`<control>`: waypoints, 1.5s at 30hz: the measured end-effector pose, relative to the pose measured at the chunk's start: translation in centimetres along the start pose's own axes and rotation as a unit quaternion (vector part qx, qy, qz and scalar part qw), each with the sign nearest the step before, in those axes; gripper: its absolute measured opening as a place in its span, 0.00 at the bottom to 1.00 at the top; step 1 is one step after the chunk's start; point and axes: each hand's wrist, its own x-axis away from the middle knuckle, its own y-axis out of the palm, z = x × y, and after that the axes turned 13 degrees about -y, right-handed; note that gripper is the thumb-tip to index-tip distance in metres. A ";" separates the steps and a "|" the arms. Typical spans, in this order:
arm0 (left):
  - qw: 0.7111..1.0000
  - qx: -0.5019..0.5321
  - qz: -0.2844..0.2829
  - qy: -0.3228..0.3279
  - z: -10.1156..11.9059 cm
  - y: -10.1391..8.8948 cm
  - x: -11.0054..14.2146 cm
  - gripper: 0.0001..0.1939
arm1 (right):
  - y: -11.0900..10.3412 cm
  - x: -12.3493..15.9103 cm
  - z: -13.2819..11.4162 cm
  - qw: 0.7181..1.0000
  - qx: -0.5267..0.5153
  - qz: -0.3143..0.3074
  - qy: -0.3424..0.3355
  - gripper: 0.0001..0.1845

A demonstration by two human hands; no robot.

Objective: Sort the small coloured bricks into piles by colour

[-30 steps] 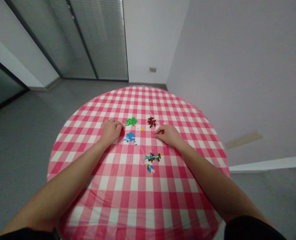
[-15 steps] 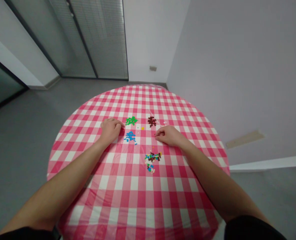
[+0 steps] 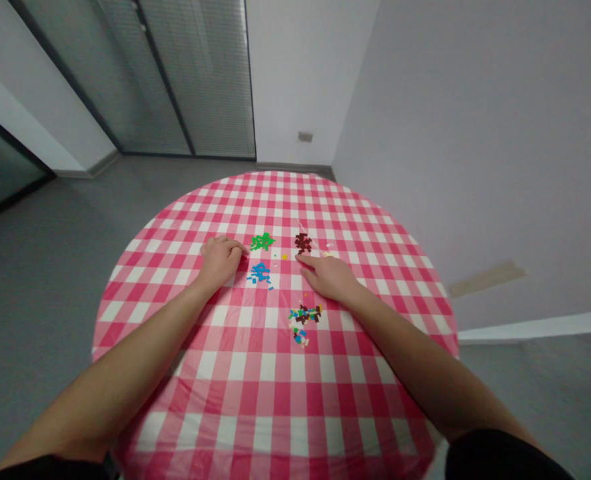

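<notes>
My left hand (image 3: 221, 257) rests on the cloth, fingers loosely bent and nothing visible in them, just left of a pile of small green pieces (image 3: 262, 241). Below that pile lies a heap of small blue pieces (image 3: 260, 273). My right hand (image 3: 329, 276) has its index finger stretched out and its thumb apart. That fingertip touches the cloth just under a pile of dark brown pieces (image 3: 303, 243). A mixed heap of brown, blue, green, yellow and white pieces (image 3: 306, 314) lies nearer to me, below the right hand.
A yellow piece (image 3: 284, 257) lies between the piles. Pale pieces (image 3: 328, 253) sit just beyond my right hand. Everything lies on a round table with a red-and-white checked cloth (image 3: 245, 400). A white wall (image 3: 475, 133) stands close on the right, and glass panels (image 3: 200, 80) are behind.
My right hand has moved slightly left, towards the brown pile; its pinched thumb and index finger have parted, and the index finger is extended. My left hand stays in place.
</notes>
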 end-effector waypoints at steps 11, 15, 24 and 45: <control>1.000 -0.003 0.011 0.003 -0.2 0.1 0.0 0.21 | -3.5 1.7 1.3 0.950 -0.228 -0.148 -0.151 0.11; 1.000 0.003 0.010 0.007 -0.4 0.3 -0.1 0.21 | -3.7 2.1 1.4 0.932 -0.222 -0.224 -0.176 0.13; 1.000 -0.003 0.002 -0.004 -0.2 0.2 0.1 0.20 | -3.1 2.1 0.4 0.952 -0.182 -0.208 -0.132 0.07; 1.000 -0.006 0.019 -0.006 -0.2 0.2 0.2 0.19 | 0.0 -1.0 0.8 0.997 -0.044 0.066 -0.013 0.14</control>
